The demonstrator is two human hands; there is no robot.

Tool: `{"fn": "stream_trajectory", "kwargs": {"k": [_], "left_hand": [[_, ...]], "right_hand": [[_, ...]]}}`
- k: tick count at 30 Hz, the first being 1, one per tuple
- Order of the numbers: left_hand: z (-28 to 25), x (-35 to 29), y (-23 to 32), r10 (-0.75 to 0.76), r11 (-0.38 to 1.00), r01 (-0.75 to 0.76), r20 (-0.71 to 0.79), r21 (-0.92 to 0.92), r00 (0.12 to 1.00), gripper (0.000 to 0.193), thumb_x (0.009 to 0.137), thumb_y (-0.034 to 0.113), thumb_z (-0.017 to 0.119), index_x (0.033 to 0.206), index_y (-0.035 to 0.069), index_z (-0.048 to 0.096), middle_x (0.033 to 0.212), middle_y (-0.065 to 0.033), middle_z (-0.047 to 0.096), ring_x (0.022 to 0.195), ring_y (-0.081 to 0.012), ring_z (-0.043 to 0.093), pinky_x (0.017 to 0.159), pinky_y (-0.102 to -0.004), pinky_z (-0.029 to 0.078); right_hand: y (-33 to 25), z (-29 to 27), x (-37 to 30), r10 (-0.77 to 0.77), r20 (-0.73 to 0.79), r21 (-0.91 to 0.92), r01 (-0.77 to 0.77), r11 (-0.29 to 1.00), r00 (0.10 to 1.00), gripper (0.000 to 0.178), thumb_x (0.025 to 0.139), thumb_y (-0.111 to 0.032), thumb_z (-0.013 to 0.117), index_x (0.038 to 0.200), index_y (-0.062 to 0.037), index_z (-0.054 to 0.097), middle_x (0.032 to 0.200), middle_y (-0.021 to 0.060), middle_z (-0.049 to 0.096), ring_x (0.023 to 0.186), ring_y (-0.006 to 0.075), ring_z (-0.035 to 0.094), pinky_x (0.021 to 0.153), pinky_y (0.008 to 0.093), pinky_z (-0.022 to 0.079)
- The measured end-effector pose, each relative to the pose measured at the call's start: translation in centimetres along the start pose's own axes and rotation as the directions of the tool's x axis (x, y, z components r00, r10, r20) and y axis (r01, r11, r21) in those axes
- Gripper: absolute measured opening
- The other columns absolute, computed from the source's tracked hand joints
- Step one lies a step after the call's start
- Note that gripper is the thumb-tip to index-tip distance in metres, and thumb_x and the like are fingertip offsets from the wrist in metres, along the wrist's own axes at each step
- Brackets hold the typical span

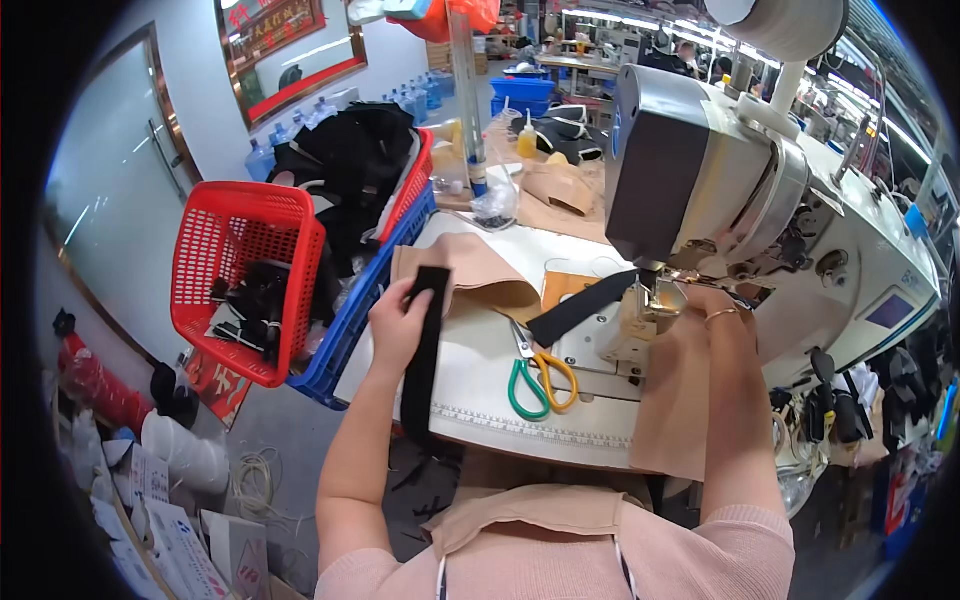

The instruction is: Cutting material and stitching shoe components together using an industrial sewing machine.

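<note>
plainly black, long flat strip (422,362), narrow, hanging from left hand (398,322)

A long, dark black strip (430,345) is hanging nearly upright on the left, its top end poking up from the grasp of the left hand (398,320), its tail dropping to the front edge of the white tabletop (470,385). Over to the right, a black length (580,312) is lying at a slant, one end running up to the sewing machine's needle area (655,295). Just behind the hanging strip, a tan piece (475,272) is curving over, showing a golden-brown underside. And a tan panel (668,405) is draping down, partly covered by the right forearm (742,410).
</note>
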State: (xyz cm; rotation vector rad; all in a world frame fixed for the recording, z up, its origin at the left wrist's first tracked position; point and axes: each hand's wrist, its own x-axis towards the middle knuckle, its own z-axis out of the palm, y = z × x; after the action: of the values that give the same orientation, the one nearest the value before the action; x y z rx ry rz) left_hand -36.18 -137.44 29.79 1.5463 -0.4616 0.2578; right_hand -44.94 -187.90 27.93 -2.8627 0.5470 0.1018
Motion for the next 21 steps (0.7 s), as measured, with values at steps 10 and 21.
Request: {"fn": "stream_trajectory", "kwargs": {"k": [10, 21], "left_hand": [[6.1, 10.6, 9.2, 0.042, 0.697, -0.331, -0.425, -0.636, 0.904, 0.02, 0.077, -0.005, 0.062, 0.095, 0.0, 0.054, 0.091, -0.0087, 0.059, 0.078, -0.0196, 0.061, 0.066, -0.0301, 0.053], [0.6, -14.0, -3.6, 0.056, 0.875, 0.206, -0.515, 0.438, 0.856, 0.06, 0.077, 0.005, 0.067, 0.127, -0.006, 0.035, 0.132, -0.0216, 0.037, 0.121, -0.0309, 0.038, 0.101, -0.0398, 0.032]], "right_hand": [[-2.3, -1.9, -7.2, -0.123, -0.487, 0.037, 0.161, 0.986, 0.864, 0.026, 0.082, -0.016, 0.058, 0.104, -0.0026, 0.06, 0.103, 0.0209, 0.061, 0.094, 0.0348, 0.057, 0.078, 0.0392, 0.044], [-2.2, -6.6, -17.1, -0.354, -0.747, 0.119, 0.636, 0.762, 0.563, 0.017, 0.071, 0.007, 0.059, 0.086, -0.0007, 0.059, 0.088, 0.0104, 0.06, 0.091, 0.0285, 0.056, 0.082, 0.0357, 0.043]]}}
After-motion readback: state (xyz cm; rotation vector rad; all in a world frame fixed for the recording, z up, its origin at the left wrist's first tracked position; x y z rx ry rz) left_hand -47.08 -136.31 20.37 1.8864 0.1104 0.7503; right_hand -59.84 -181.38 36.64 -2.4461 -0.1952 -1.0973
